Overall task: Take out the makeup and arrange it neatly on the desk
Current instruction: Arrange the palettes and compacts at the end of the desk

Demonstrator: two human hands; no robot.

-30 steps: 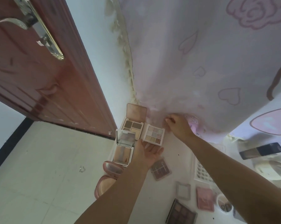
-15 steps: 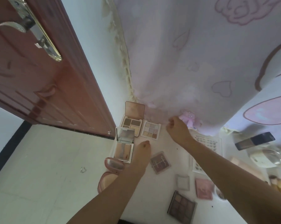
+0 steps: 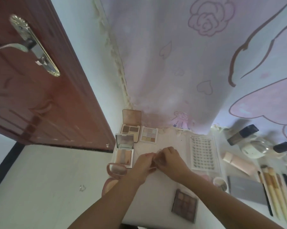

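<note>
Head view. Both hands meet over the middle of the white desk point(image 3: 157, 200). The left hand point(image 3: 143, 164) and the right hand point(image 3: 170, 158) touch at the fingertips, fingers curled around a small clear item point(image 3: 156, 160) held between them; blur prevents identifying it.

At the far left of the desk lie three open palettes: a brown-toned palette point(image 3: 130, 129) with its lid raised against the curtain point(image 3: 180, 63), a pale nine-pan palette point(image 3: 149, 135) just right of it, and a mirrored palette point(image 3: 124, 151) nearer. A round pink compact point(image 3: 117, 170) lies open at the left edge, partly behind the left forearm.

Right of the hands lies a lash tray point(image 3: 204, 152). A dark eyeshadow palette point(image 3: 185, 204) lies near the front, between the forearms. At the far right are a dark bottle point(image 3: 242, 134), a pink tube point(image 3: 238, 162), a grey case point(image 3: 246, 190) and several brushes point(image 3: 275, 190) side by side.

A red-brown door point(image 3: 40, 96) stands open on the left.
</note>
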